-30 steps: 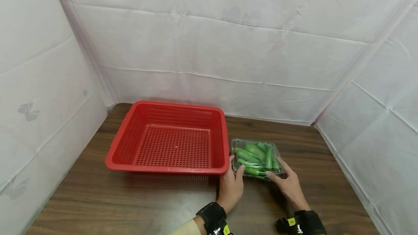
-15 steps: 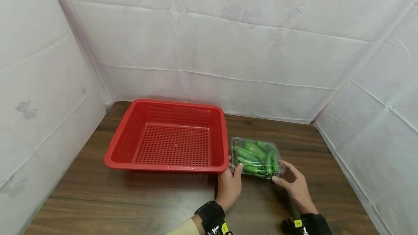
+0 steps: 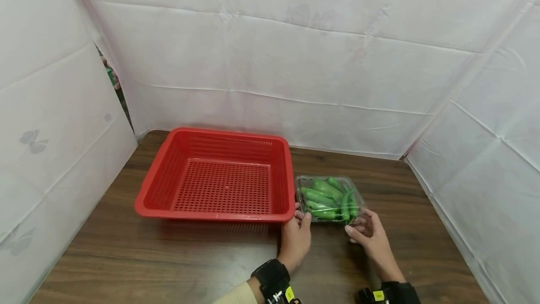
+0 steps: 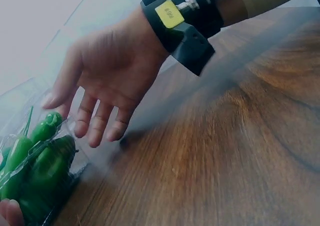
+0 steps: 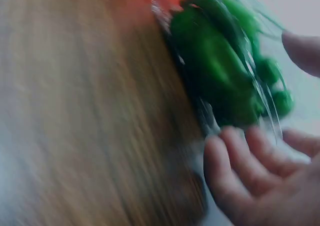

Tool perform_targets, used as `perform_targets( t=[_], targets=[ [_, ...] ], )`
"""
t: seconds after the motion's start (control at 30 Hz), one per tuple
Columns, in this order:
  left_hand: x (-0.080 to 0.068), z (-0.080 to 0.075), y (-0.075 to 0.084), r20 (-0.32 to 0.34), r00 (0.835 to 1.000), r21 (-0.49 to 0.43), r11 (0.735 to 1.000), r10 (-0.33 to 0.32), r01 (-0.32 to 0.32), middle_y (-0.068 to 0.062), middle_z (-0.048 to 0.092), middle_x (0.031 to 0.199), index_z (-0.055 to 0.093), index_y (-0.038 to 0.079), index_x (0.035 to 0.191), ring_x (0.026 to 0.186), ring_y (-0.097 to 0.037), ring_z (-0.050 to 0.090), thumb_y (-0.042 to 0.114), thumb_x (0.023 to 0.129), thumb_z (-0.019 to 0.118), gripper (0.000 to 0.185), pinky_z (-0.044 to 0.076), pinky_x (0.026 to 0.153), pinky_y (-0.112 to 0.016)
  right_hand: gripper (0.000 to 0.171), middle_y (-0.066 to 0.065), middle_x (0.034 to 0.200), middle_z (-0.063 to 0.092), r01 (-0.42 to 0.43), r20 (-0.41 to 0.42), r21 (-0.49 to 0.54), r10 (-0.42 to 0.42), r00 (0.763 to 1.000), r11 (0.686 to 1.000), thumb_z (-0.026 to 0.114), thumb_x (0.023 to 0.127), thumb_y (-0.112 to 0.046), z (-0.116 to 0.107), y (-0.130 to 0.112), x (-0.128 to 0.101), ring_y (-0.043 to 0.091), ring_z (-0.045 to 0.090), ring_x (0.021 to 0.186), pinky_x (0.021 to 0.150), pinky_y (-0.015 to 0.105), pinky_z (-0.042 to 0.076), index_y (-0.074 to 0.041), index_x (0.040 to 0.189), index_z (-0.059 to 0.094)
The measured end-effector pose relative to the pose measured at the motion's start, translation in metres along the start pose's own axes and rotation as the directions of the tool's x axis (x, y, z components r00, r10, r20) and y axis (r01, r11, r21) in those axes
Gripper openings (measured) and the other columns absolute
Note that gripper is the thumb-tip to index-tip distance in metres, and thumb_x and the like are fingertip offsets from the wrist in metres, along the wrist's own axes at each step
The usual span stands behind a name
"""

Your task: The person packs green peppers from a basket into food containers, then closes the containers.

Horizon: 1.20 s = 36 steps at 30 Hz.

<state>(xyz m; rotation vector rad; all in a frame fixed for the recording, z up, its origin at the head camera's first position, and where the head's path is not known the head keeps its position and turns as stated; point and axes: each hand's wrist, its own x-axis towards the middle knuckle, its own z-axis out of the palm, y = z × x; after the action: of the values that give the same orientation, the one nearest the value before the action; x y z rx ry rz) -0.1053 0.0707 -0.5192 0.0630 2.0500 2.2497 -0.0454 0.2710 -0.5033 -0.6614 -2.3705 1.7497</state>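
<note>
Dark brown wood-grain laminate forms the table [image 3: 177,257], which runs from the near edge of the head view to the walls and shows a soft sheen in front of the basket. White sheeting [image 3: 295,60] with fold creases and faint butterfly prints encloses the table on three sides; at the far left corner the sheets part into a narrow dark gap [image 3: 111,79].

A red plastic basket [image 3: 168,172], rectangular and perforated, sits on the left half of the table. Just beside its right wall lies a clear plastic clamshell box [image 3: 329,198] holding green peppers [image 3: 320,196]; the box rests on the table with its lid down.

The left hand [image 3: 295,238], wearing a black wrist strap [image 3: 272,278], lies at the near left corner of the box, fingers extended and fingertips touching the box edge, close to the basket's near right corner. The right hand [image 3: 371,236] is at the near right corner of the box, fingers spread and loosely bent; in the left wrist view the right hand [image 4: 107,76] hangs relaxed, its fingertips [image 4: 95,136] just beside the box [image 4: 35,171] and clasping nothing. The right wrist view is motion-blurred: it shows the peppers [image 5: 215,71] under clear plastic and relaxed fingers [image 5: 240,166] beside them, above the table [image 5: 90,116].
</note>
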Motion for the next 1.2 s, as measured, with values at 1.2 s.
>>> perform_targets(
  t=[1.2],
  targets=[
    [0.004, 0.012, 0.01, -0.095, 0.989, -0.059, 0.992, -0.114, 0.109, -0.002, 0.049, 0.092, 0.044, 0.01, 0.087, 0.08, -0.014, 0.042, -0.003, 0.087, 0.057, 0.018, 0.034, 0.076, -0.025, 0.064, 0.001, 0.104, 0.058, -0.037, -0.041, -0.071, 0.035, 0.999, 0.997, 0.079, 0.093, -0.02, -0.001, -0.007, 0.014, 0.005, 0.059, 0.079, 0.071, 0.027, 0.054, -0.003, 0.139, 0.038]
  ],
)
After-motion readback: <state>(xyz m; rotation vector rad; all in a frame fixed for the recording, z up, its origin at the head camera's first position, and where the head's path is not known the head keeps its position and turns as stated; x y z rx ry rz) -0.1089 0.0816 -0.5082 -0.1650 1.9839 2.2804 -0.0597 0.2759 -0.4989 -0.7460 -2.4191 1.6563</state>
